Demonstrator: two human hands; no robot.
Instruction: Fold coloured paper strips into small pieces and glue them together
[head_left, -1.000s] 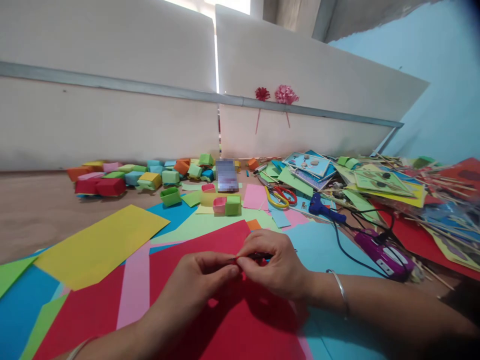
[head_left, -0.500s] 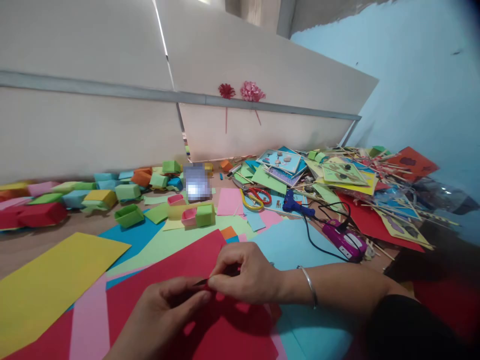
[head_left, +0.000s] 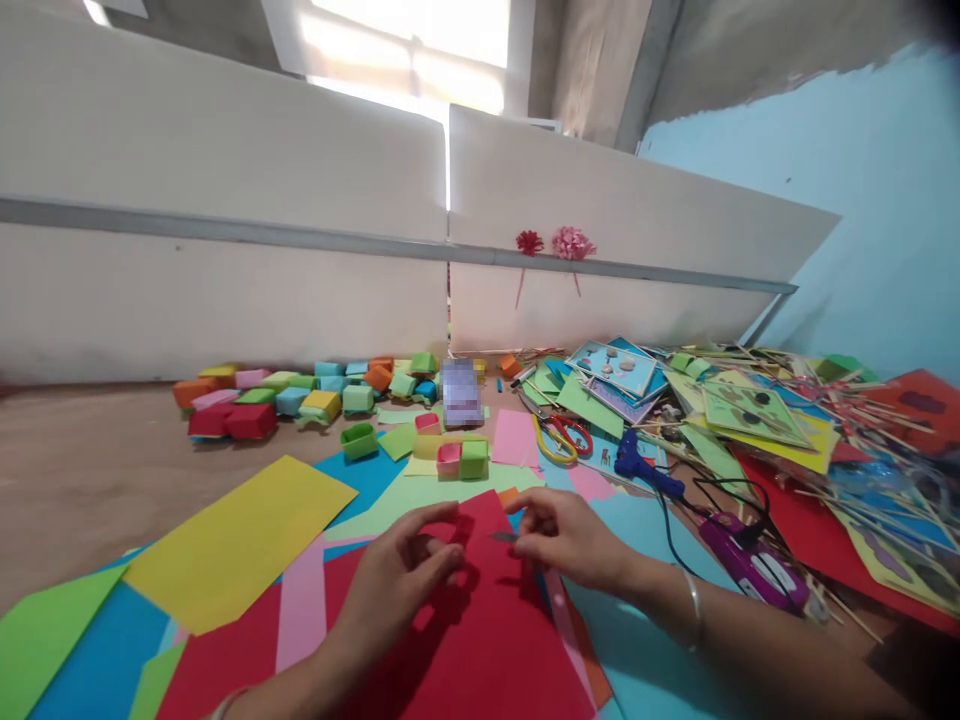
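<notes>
My left hand (head_left: 411, 570) hovers over a red paper sheet (head_left: 450, 660), its thumb and fingers apart with nothing between them. Just to the right, my right hand (head_left: 570, 538) pinches a small, thin, dark pointed piece (head_left: 502, 537); its exact kind is too small to make out. The piece points left, toward the gap between my hands. A shadow falls on the red sheet beneath them. Beyond the hands stand a small pink paper box (head_left: 449, 459) and a green paper box (head_left: 473, 459), side by side.
A yellow sheet (head_left: 240, 540) lies at the left. Folded paper boxes (head_left: 251, 421) line the back left. Yellow-handled scissors (head_left: 556, 442), a blue glue gun (head_left: 646, 465) and a purple power strip (head_left: 754, 565) with a black cord lie right, before piled cards and sticks.
My hands have come apart; the left has let go, and the dark piece stays in my right fingers. The camera view has shifted left and up.
</notes>
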